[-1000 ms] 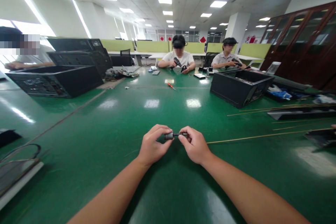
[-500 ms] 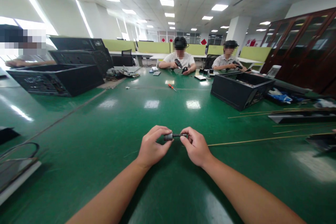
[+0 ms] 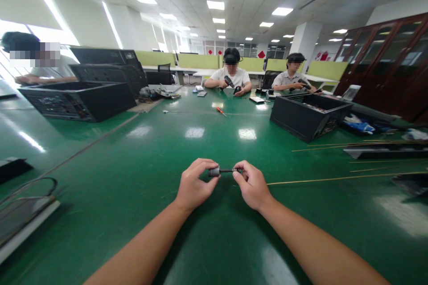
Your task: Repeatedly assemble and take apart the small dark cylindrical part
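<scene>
Holds a small shafted cylinder [image 3: 224, 170] over the green tabletop [image 3: 160, 142]. Pinches its thick body [image 3: 214, 172] in a narrow thumb-and-finger grip of the left hand [image 3: 194, 185]; nips the shaft [image 3: 229, 170] in the curled right hand [image 3: 253, 187], with the far tip mostly covered. Cannot make out the contents of the right-side computer case [image 3: 294, 120], nor trace the thin yellowish rod [image 3: 327, 179] behind the right hand.

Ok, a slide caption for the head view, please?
Two hands hold a grey cylinder and its thin dark shaft at a green table.
</scene>
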Demonstrator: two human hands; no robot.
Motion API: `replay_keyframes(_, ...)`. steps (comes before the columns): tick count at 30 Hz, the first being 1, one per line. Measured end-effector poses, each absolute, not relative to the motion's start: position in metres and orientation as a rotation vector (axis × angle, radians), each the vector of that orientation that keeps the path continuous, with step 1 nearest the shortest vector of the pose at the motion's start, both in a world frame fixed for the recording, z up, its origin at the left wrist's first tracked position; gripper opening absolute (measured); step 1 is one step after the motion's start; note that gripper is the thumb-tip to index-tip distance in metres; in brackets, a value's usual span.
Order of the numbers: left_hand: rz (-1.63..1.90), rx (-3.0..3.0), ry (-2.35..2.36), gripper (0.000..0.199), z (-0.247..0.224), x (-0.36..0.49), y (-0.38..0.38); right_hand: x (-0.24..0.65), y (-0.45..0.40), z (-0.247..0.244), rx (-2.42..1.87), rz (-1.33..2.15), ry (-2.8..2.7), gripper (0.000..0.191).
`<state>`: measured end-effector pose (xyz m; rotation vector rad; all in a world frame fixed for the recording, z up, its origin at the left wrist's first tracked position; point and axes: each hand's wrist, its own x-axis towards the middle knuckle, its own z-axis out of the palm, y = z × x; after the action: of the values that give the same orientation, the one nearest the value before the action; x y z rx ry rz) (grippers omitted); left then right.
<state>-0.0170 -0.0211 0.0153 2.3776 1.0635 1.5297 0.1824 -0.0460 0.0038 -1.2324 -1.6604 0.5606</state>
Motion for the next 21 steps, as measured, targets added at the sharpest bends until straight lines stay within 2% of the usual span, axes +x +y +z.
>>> replay_keyframes(12,1.545,2.342,1.293,0.018,0.024,-0.022,-0.021,0.191,-0.039,0.000,-1.262,0.505,-1.596,0.017)
replay_keyframes(14,1.527,2.182,1.441,0.025,0.027,-0.023,-0.018,0.192,-0.037,-0.001,-1.261,0.496,-1.561,0.019)
replay_keyframes(18,1.467,1.654,1.431,0.054,0.038,-0.031,-0.014,0.191,-0.036,0.000,-1.226,0.479,-1.571,0.025)
replay_keyframes(21,1.415,1.491,1.439,0.056,0.052,-0.061,-0.026,0.191,-0.034,0.000,-1.199,0.520,-1.606,0.038)
